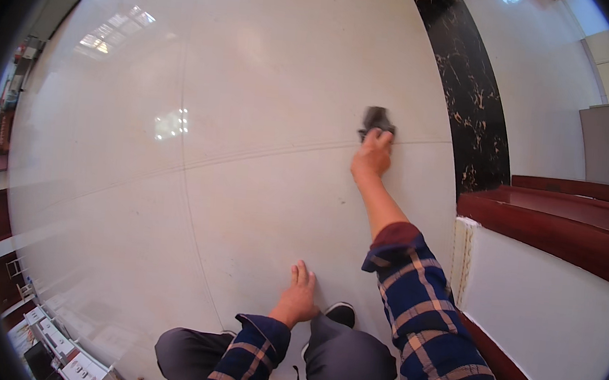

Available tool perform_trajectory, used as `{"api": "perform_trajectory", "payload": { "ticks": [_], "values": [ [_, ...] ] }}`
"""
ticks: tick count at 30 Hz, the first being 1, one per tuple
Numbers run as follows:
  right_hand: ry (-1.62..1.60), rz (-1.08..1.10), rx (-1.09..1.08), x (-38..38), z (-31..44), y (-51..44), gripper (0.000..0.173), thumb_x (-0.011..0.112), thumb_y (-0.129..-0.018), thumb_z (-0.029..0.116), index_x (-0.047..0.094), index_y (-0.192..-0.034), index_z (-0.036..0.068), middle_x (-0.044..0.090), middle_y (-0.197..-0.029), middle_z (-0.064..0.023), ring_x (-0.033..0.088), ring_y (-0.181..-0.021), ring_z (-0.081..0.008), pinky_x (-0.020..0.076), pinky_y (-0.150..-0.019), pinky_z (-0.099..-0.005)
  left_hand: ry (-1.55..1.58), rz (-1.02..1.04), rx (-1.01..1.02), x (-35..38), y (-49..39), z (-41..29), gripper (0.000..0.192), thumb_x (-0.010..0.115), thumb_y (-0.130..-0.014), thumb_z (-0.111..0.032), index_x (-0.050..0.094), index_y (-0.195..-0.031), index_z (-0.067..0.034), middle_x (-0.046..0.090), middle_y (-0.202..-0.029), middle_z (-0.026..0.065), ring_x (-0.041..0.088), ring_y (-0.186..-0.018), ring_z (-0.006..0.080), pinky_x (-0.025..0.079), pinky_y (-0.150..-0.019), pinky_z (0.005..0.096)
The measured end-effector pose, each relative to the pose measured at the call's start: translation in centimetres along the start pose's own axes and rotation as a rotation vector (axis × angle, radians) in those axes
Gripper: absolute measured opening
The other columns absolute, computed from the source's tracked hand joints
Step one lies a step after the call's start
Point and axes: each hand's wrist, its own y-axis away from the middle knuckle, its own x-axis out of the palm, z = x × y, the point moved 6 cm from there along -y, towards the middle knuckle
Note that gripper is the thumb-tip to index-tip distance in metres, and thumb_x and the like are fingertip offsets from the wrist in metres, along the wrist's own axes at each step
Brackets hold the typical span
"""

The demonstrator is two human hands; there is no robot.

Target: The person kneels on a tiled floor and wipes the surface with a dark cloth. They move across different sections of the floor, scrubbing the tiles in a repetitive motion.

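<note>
My right hand point(373, 158) is stretched out ahead and presses a dark grey cloth point(377, 119) against the glossy cream tiled floor point(259, 208). The cloth is bunched under the fingers and slightly blurred, beside a grout line. Closer to my body, my left hand point(298, 298) holds nothing, its fingers extended and a little apart. It is by my bent knee, just over the floor or touching it; which one I cannot tell. A dark shoe point(341, 313) with a pale sole edge shows beside it.
A black marble threshold strip point(473, 96) with gold veins borders the tiles on the right. Beyond my right arm are a dark red wooden ledge point(546, 216) and a white wall panel point(538, 308). White furniture point(60, 339) stands at the lower left.
</note>
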Motion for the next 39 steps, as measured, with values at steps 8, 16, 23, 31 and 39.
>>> {"api": "perform_trajectory", "payload": {
  "ticks": [8, 16, 23, 31, 39],
  "values": [
    [-0.692, -0.071, -0.307, -4.7, 4.7, -0.9, 0.042, 0.065, -0.087, 0.006, 0.068, -0.127, 0.017, 0.056, -0.12, -0.0123, 0.06, -0.112, -0.0344, 0.0516, -0.096, -0.0431, -0.1, 0.035, 0.063, -3.9, 1.1, 3.7, 0.081, 0.073, -0.089, -0.034, 0.039, -0.154, 0.002, 0.041, -0.158, 0.0258, 0.045, -0.143, 0.039, 0.042, -0.115, 0.0451],
    [-0.151, -0.035, 0.2, -7.4, -20.2, 13.5, 0.042, 0.065, -0.091, 0.006, 0.061, -0.132, 0.012, 0.052, -0.123, -0.0164, 0.06, -0.113, -0.0379, 0.0523, -0.091, -0.0473, -0.008, -0.402, 0.235, -20.8, 13.3, 1.0, 0.062, 0.073, -0.091, -0.019, 0.05, -0.145, 0.001, 0.059, -0.14, 0.0251, 0.058, -0.128, 0.0399, 0.05, -0.105, 0.0444],
    [-0.035, 0.129, 0.3, 2.6, -3.3, 22.0, 0.025, 0.05, -0.098, 0.008, 0.051, -0.122, 0.012, 0.048, -0.127, -0.0205, 0.062, -0.11, -0.0417, 0.0559, -0.083, -0.0546, 0.129, -0.314, 0.011, -14.7, 19.3, 6.9, 0.065, 0.074, -0.092, -0.027, 0.05, -0.145, 0.002, 0.056, -0.145, 0.0255, 0.054, -0.134, 0.0408, 0.048, -0.109, 0.0453],
    [-1.027, 0.101, -0.083, 2.7, 10.8, -1.3, 0.032, 0.066, -0.093, 0.001, 0.065, -0.125, 0.001, 0.071, -0.112, -0.0096, 0.066, -0.099, -0.0193, 0.0526, -0.091, -0.0327, -0.053, -0.173, 0.186, -12.2, 14.8, 3.2, 0.072, 0.076, -0.089, -0.026, 0.046, -0.146, 0.005, 0.059, -0.136, 0.024, 0.057, -0.128, 0.0394, 0.046, -0.107, 0.0467],
    [-0.456, -0.055, -0.262, -5.6, -1.5, 12.9, 0.037, 0.068, -0.09, 0.008, 0.062, -0.126, 0.001, 0.061, -0.12, -0.0185, 0.056, -0.115, -0.0364, 0.047, -0.101, -0.0443, -0.018, -0.359, 0.32, -14.1, 16.0, 3.4, 0.068, 0.074, -0.09, -0.022, 0.046, -0.146, 0.004, 0.058, -0.137, 0.0244, 0.054, -0.131, 0.0404, 0.045, -0.109, 0.0464]
  ]
}}
